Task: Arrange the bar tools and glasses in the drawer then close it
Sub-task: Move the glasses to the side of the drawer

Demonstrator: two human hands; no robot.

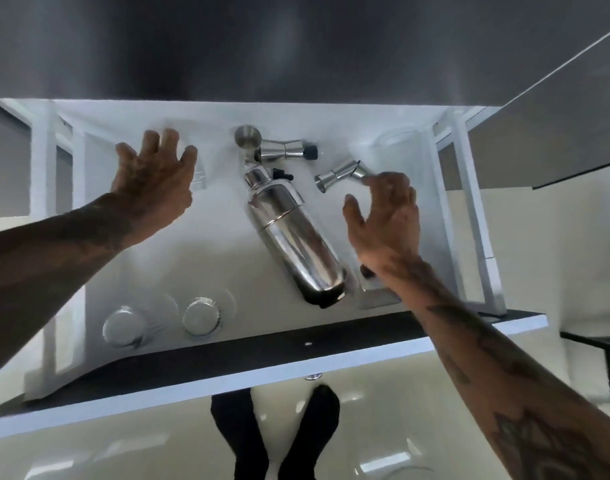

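Observation:
The white drawer (227, 116) is pulled out below me. A steel cocktail shaker (293, 237) lies diagonally in its middle. My right hand (383, 216) has its fingers apart, and a fingertip touches the end of a steel jigger (338, 174) lying at the back right. My left hand (154, 178) is spread over a clear glass (200, 174) at the back left, which it mostly hides. A second jigger (286, 151) and a small steel cup (248, 135) lie at the back centre. Two clear glasses (125, 327) (201, 317) stand at the front left.
The dark counter (296, 46) overhangs the drawer's back. The drawer's front panel (262, 362) is dark on top, with a knob (313, 376). Another clear glass (397, 140) stands at the back right. A metal tool (376, 292) lies partly under my right wrist. My feet (275, 438) are on the glossy floor.

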